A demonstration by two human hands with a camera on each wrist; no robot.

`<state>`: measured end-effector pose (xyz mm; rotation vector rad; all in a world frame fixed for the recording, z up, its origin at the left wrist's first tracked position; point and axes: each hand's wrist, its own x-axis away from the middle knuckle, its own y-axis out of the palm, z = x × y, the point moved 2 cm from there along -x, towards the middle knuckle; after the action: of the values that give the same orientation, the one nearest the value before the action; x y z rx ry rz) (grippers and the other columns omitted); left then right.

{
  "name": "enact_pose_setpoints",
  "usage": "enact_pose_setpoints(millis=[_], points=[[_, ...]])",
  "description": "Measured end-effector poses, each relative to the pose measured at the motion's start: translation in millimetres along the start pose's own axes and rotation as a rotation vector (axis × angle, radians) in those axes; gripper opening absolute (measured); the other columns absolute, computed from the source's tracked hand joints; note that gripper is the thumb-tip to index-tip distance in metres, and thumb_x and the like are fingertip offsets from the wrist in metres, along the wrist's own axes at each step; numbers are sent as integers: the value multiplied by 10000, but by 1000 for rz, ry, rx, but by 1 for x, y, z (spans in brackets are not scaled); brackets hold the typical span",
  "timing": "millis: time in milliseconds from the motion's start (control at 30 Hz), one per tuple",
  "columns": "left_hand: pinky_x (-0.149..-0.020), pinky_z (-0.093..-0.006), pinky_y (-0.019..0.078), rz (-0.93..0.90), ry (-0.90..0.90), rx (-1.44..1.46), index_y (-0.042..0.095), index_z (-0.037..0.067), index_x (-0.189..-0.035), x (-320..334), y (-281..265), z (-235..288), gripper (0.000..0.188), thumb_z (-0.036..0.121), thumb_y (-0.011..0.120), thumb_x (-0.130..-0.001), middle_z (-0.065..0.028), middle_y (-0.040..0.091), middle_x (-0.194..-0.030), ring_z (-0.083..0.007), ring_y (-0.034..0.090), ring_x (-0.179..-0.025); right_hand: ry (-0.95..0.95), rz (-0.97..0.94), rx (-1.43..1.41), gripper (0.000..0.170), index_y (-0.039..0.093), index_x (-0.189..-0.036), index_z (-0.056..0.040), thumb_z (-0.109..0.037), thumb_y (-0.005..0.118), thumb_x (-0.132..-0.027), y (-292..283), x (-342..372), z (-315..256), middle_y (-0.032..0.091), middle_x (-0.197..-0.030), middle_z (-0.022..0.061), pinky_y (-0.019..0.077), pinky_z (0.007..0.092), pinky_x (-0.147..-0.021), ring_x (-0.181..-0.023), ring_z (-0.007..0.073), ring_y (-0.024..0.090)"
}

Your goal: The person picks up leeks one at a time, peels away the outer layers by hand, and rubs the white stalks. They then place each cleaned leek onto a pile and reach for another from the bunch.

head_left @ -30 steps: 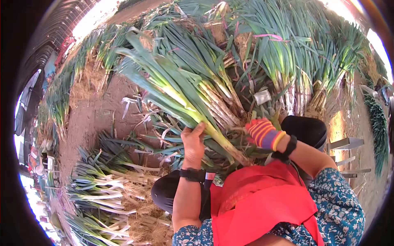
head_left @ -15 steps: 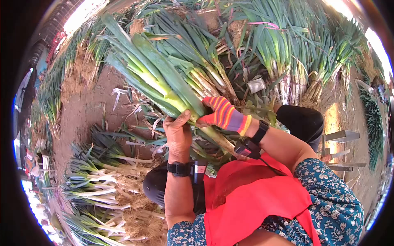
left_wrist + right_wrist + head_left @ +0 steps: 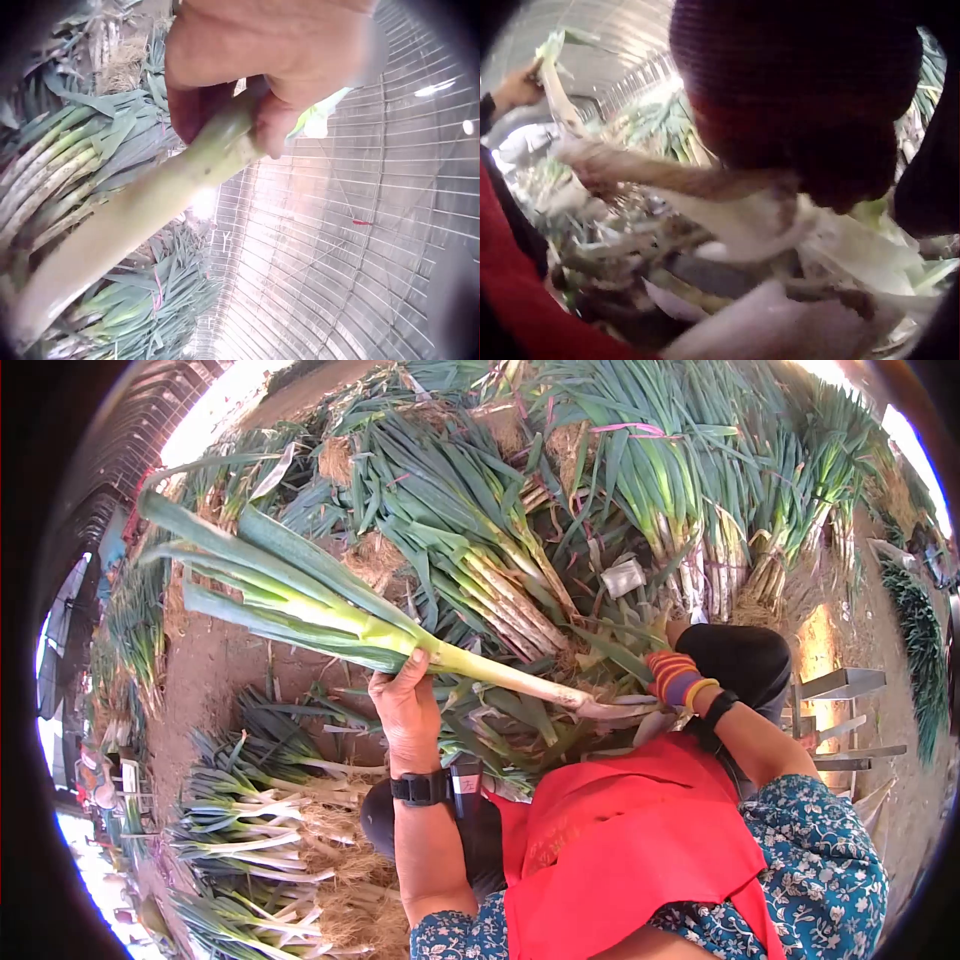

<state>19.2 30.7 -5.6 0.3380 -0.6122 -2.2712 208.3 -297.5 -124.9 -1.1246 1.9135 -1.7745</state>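
My bare left hand (image 3: 408,710) grips a thick leek (image 3: 500,675) around the place where its pale shaft meets the green leaves. The leek slants across the head view, leaves up at the left and root end low at the right. In the left wrist view, thumb and fingers wrap the shaft (image 3: 127,217). By the right knee, my right hand (image 3: 678,680), in a striped glove, holds a peeled outer leaf (image 3: 618,652). From the dark glove (image 3: 802,90) in the right wrist view, a pale strip (image 3: 667,172) stretches toward the leek's lower end.
Stripped leaves (image 3: 500,735) lie in a heap under the leek. Upright leek bundles (image 3: 660,480) stand ahead, one tied with pink string. At the lower left, trimmed leeks (image 3: 245,815) lie with their roots inward. A metal frame (image 3: 845,685) is at the right.
The right hand came from the right to the leek beside the left hand, then drew back right and down with a leaf. The left hand moved left, and the leek tipped flatter.
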Motion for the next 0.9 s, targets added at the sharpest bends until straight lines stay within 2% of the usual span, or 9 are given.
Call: enact_pose_setpoints(millis=[33,200,233,267,367,433,567,767,900], points=[[-859,-397,445,-17,-1,-7,577,-7,-1055,2,3,2,339,126,708,-772,-77,606,-978,-223,575,-914,40,1,178,558,526,-1145,-11,-302,705,-704,-19,6,-7,594,-1073,213,445,415,-850,-1001,346,569],[-859,-404,450,-106,35,26,567,2,-1088,10,43,19,361,81,703,-763,-69,609,-1011,-220,576,-924,-551,395,-482,731,470,-1263,-30,-335,773,-672,-76,12,-90,546,-1186,227,425,371,-917,-1102,337,533],[-858,-409,450,-126,51,16,562,3,-1096,13,55,25,374,83,706,-759,-68,607,-1014,-220,576,-927,-491,163,-722,680,510,-1218,-34,-302,783,-656,-75,12,-98,614,-1065,201,461,366,-836,-986,298,602],[-857,-415,451,-144,68,7,557,5,-1104,14,65,28,387,84,708,-756,-66,606,-1017,-221,575,-930,-293,-299,-890,600,558,-1149,-45,-281,784,-645,-69,8,-97,666,-881,146,481,357,-721,-822,242,644],[-864,-411,448,-106,57,-71,557,9,-1112,14,87,25,392,87,704,-756,-63,602,-1020,-220,571,-942,-247,-222,-1021,490,593,-1071,-58,-280,759,-667,-38,12,-101,655,-732,122,474,360,-605,-655,249,636],[-868,-409,445,-82,59,-80,557,8,-1115,16,109,13,393,88,702,-758,-65,601,-1023,-221,568,-950,-145,102,-819,425,606,-1025,-68,-305,727,-693,-44,16,-93,641,-737,152,476,363,-593,-654,300,627],[-511,-292,441,78,19,-223,565,43,-933,21,154,-29,221,48,669,-738,-19,560,-759,-135,507,-542,-38,397,-696,407,615,-1000,-67,-345,695,-714,-58,14,-71,635,-743,171,481,400,-639,-713,353,617],[-685,-288,477,-332,-618,-405,541,17,-1109,73,160,-105,440,33,706,-701,-50,588,-943,-165,574,-792,-131,399,-968,417,623,-1018,-20,-246,733,-686,-72,5,-33,644,-796,193,490,350,-676,-737,282,646],[-809,-306,462,-469,-571,-766,463,-58,-1234,86,144,-107,612,107,738,-713,-115,566,-1086,-192,560,-950,-171,339,-1057,385,622,-1004,6,-201,720,-695,-66,8,-11,646,-805,198,487,334,-667,-715,224,644]])
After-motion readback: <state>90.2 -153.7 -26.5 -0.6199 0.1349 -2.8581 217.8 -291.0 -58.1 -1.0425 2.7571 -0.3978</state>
